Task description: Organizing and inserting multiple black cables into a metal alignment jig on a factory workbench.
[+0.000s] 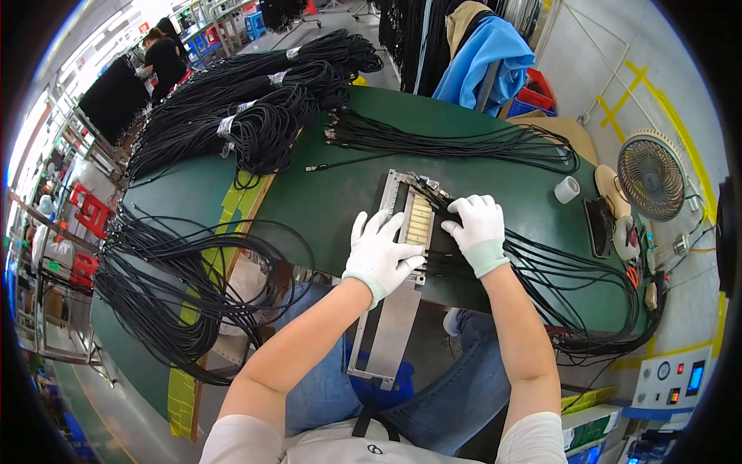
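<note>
A person in white gloves is working at a green worktop (pixel 340 201), the left hand (pixel 382 251) spreading its fingers over a long metal fixture (pixel 393 332) that is reaching past the worktop's near edge above the person's lap. A row of pale yellow blocks (pixel 420 220) is running along the fixture beside that hand. The right hand (pixel 478 226) is curving its fingers downward just right of the blocks, near the ends of black cables (pixel 541 255); whether it is gripping one, the view is not telling. More cables (pixel 464 143) are lying across the far side, while tied bundles (pixel 255 127) are piling up at left. A fan (pixel 651 175) and a white roll (pixel 566 189) are standing at right.
</note>
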The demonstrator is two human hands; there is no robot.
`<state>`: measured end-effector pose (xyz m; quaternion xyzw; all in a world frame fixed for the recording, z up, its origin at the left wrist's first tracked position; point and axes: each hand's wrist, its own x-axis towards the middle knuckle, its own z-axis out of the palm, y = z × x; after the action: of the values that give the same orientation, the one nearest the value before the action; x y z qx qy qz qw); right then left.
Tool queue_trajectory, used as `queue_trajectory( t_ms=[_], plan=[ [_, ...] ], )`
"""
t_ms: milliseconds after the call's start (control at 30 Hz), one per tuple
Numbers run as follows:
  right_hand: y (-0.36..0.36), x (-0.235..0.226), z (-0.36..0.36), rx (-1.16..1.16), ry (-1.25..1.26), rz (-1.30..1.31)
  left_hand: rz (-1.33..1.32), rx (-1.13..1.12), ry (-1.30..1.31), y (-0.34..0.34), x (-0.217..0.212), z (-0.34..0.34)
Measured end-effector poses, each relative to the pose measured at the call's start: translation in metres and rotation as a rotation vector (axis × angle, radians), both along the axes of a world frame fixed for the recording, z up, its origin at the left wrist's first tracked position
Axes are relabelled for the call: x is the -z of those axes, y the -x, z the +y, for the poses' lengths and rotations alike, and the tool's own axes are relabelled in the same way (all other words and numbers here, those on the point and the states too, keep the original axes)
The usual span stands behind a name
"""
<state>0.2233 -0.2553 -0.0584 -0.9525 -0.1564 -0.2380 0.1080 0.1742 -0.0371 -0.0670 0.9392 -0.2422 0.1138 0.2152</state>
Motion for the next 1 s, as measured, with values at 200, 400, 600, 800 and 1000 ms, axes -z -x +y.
queue_trajectory(
  t_ms=[200,400,600,800,1000],
  plan=[
    [-0.01,0.016,0.003,0.036,0.042,-0.039,-0.095,0.045,0.18,-0.005,0.017,0.004],
    [-0.012,0.01,-0.002,-0.011,-0.06,-0.075,-0.088,0.032,0.297,-0.01,0.022,0.007],
    [0.004,-0.011,-0.002,-0.34,-0.3,0.045,-0.105,-0.235,0.678,-0.019,0.01,0.016],
    [0.017,-0.017,0.012,-0.454,-0.257,0.088,-0.191,-0.112,0.529,-0.017,0.009,0.011],
    [0.033,-0.025,0.038,-0.44,-0.316,0.164,-0.221,-0.022,0.613,-0.013,0.002,0.014]
  ],
)
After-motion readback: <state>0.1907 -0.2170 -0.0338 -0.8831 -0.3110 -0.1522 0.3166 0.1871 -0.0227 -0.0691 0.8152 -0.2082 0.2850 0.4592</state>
